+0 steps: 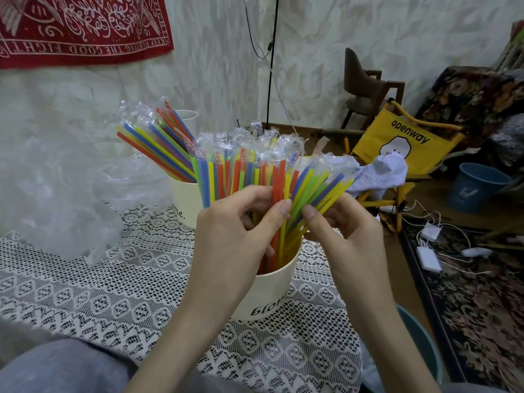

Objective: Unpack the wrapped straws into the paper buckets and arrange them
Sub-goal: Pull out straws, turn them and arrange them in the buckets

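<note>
— Both hands are on the straws, then?

— Yes. From the head camera, the left hand point(241, 222) pinches an upright bunch of wrapped straws point(243, 171) between thumb and fingers, and the right hand point(340, 222) grips a smaller bunch that fans out to the right.

— Where do the straws stand?

— Their lower ends sit in the near paper bucket point(266, 290), cream with black lettering, on a white lace tablecloth point(99, 293).

— And the others?

— A far paper bucket point(184, 199) just behind holds more straws point(158, 146), leaning left. Crumpled clear plastic point(56, 194) lies at the left; a yellow folding chair point(397, 143) stands on the floor to the right.
</note>
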